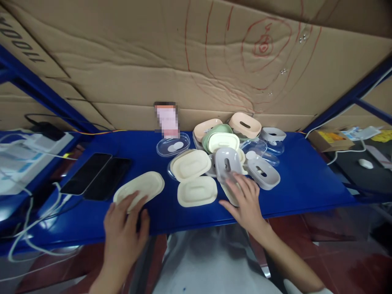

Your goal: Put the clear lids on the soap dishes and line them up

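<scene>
My left hand (127, 222) rests its spread fingers on the near edge of a cream oval piece (147, 183) at the left. At the right, my right hand (245, 200) has its fingers apart over the lower end of a grey slotted oval piece (226, 157). Beneath that hand, another cream piece (228, 192) is partly hidden. Two more cream ovals (197, 191) lie between my hands, one behind the other. Behind them is a pile with a green piece (210, 134), peach pieces (245, 124) and clear lids (171, 145).
Two dark phones (105, 177) and white cables (29, 228) lie on the left of the blue table (162, 216). A screen (167, 118) leans against the cardboard wall (128, 81). At the far right are a small box (332, 141) and a mouse (365, 163).
</scene>
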A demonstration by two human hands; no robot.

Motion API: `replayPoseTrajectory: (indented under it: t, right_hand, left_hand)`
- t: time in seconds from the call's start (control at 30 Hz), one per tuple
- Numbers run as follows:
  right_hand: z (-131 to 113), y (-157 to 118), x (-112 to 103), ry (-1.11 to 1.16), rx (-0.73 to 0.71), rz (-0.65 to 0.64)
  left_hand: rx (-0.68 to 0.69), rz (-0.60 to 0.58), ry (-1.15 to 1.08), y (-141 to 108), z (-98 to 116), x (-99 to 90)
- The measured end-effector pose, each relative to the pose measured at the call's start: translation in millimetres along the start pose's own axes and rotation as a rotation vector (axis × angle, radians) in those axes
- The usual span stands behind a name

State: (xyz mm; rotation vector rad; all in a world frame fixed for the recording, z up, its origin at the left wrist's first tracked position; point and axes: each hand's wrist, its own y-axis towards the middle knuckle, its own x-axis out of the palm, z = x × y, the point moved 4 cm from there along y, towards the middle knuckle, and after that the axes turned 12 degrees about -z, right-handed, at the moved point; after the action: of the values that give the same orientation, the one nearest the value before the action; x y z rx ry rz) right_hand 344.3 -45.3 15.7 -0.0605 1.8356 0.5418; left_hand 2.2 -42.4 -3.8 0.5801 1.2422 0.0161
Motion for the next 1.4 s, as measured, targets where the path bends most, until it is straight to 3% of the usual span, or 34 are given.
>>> replayPoseTrajectory:
  t: [0.07, 0.17, 0.3, 0.43, 0.53, 0.73, 0.87, 1.27, 1.4]
  right_hand:
    - [10, 9, 3, -0.01, 0.073, 0.025]
    - [18, 17, 3, 0.045, 0.061, 0.089]
    - [21, 1, -13, 0.203, -0.087, 0.146]
    - [9, -34, -25, 0.407, -0.202, 0.057]
    - [-9, -48, -19, 0.436, -0.295, -0.02]
    - [-31, -31, 1, 0.24, -0.382, -0.202]
    - [-35, -20, 0, 0.22, -0.4, -0.251]
    - [-44, -32, 15, 0.049, -0.403, -0.141]
    - [-35, -31, 8, 0.07, -0.413, -0.191]
  left_hand:
    - [0.123, -0.051, -0.06, 11, 30, 8.6]
    - [0.29, -0.162, -0.078, 22, 70, 23.7]
    - [0.357, -0.203, -0.175, 19, 91, 30.8]
    - [0.321, -0.162, -0.26, 6, 86, 30.7]
    - [0.245, -0.113, -0.288, 3, 78, 32.8]
    - [0.313, -0.221, -0.309, 7, 76, 36.6]
    - [0.308, -0.184, -0.297, 8, 74, 33.4]
    - [0.406, -0.255, -0.347, 12, 76, 31.3]
    - [0.379, -0.28, -0.384, 12, 76, 30.7]
